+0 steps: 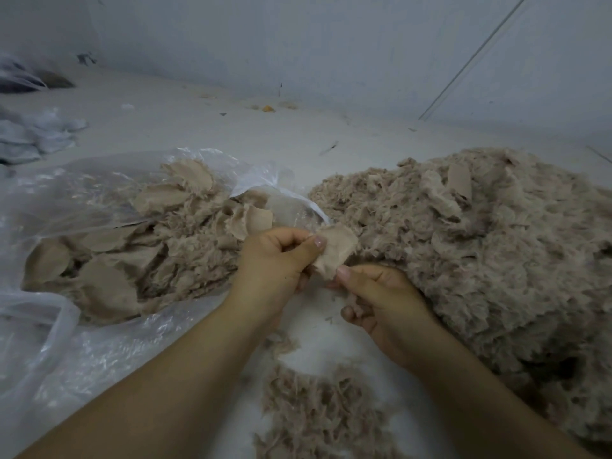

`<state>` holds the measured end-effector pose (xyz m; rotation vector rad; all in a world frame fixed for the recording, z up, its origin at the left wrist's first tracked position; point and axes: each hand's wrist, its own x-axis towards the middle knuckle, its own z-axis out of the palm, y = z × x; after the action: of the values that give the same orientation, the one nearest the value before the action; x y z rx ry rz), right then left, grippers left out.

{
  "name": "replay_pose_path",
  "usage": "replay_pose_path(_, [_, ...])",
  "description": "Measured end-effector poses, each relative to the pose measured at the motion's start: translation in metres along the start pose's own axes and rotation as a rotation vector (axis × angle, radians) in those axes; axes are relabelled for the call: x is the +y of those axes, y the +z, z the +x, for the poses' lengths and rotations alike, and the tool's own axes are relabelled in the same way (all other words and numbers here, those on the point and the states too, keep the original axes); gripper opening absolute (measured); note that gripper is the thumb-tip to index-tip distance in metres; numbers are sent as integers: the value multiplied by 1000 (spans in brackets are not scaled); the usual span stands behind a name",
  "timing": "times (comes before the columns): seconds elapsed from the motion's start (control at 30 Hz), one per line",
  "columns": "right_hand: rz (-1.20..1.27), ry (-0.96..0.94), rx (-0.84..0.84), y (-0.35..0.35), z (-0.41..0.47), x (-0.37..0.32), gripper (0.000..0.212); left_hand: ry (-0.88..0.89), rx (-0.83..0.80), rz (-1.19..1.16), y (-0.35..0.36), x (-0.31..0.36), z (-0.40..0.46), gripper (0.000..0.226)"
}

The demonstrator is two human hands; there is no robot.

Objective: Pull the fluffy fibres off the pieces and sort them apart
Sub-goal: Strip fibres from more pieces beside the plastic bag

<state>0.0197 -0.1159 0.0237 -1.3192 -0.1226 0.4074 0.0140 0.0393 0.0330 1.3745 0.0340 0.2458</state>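
Two bare forearms are seen entering from the lower edge, each ending in a bare hand: the left hand (pixel 276 256) and the right hand (pixel 381 293). No sleeve, glove, watch, ring or band is worn on either; both arms are uncovered as far as the frame's edge. The fingernails are kept short and rounded, and a pale, slightly glossy nail is shown on the left thumb. A similar pale nail is seen on the right thumb. Small wisps of fibre are stuck to the right hand's fingers.
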Motion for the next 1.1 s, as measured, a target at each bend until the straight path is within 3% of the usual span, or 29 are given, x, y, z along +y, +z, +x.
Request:
replay_pose_path(0.1, [-49,-25,-50,-1,-2,0,17,23,-16,-8,2,-1,-1,14])
replay_pose_path(0.2, [-153,-57,-128,-1,-5,-1,15,156,75,134,-2,-4,2,22])
replay_pose_path(0.3, [-71,-34,-97,-3,-4,-1,12,432,244,565,-18,0,13,21])
replay_pose_path(0.37, [-102,-15,-77,-3,-4,-2,19,553,273,1054,-33,5,19,16])
replay_pose_path(0.43, [-139,2,-82,-2,-4,-2,31,486,241,1478,-39,5,23,22])
replay_pose_path(0.53, [-124,18,-53,-1,-4,-1,35,382,243,1713,-35,6,19,13])
replay_pose_path(0.67, [-35,20,15,1,-3,-1,32,652,228,1617,-21,7,16,9])
replay_pose_path(0.77, [24,30,55,2,-2,-2,30,775,-36,1371,-8,-1,11,6])
replay_pose_path(0.83, [79,28,59,2,-1,-3,31,665,-207,1211,-3,-6,9,13])
replay_pose_path(0.9, [111,21,62,3,-1,-3,30,538,-278,1100,1,-7,11,23])
replay_pose_path(1.1, [149,-3,93,4,0,1,27,331,-384,1138,15,-11,18,63])
